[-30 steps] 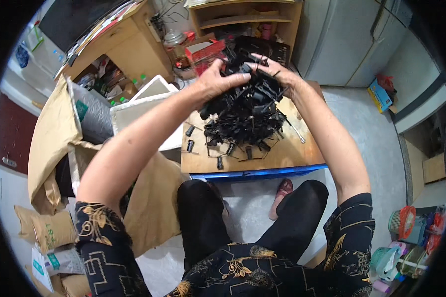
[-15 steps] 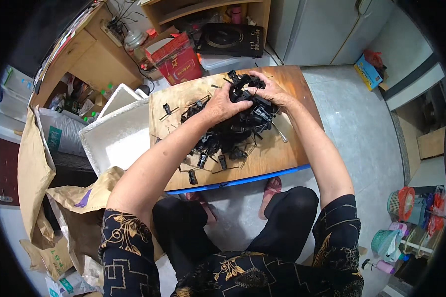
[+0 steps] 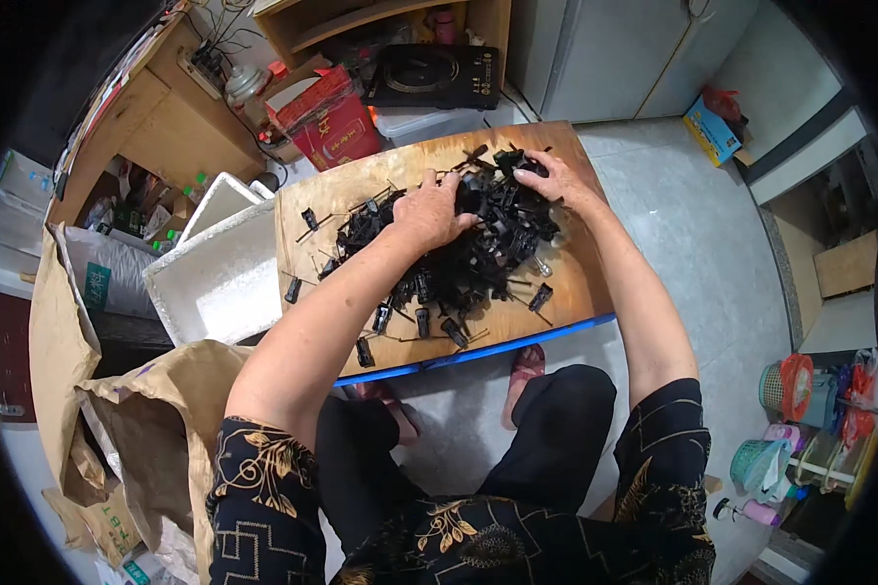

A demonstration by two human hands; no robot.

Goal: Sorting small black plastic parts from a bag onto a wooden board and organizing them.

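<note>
A heap of small black plastic parts with thin rods [image 3: 488, 253] spreads over the wooden tabletop [image 3: 585, 283]. On the heap's upper left rests my left hand [image 3: 431, 210], its fingers spread and its fingertips partly lost among the parts. At the far right edge of the heap, my right hand [image 3: 559, 180] touches the parts with thumb and fingers apart. Neither hand shows a firm hold on any piece. Several loose black parts [image 3: 422, 322] lie along the near side. A shiny metal piece [image 3: 542, 266] pokes out at the heap's right.
A white foam box [image 3: 215, 283] stands against the table's left side, with an open brown paper sack [image 3: 146, 429] nearer me. Behind the table are a red carton [image 3: 332, 127] and a black induction cooker [image 3: 429, 76]. Baskets [image 3: 776, 390] hang at the right.
My hands have come down and moved apart. The clump of parts held up between them has dropped onto the heap, which now lies flatter and wider. The view has shifted slightly.
</note>
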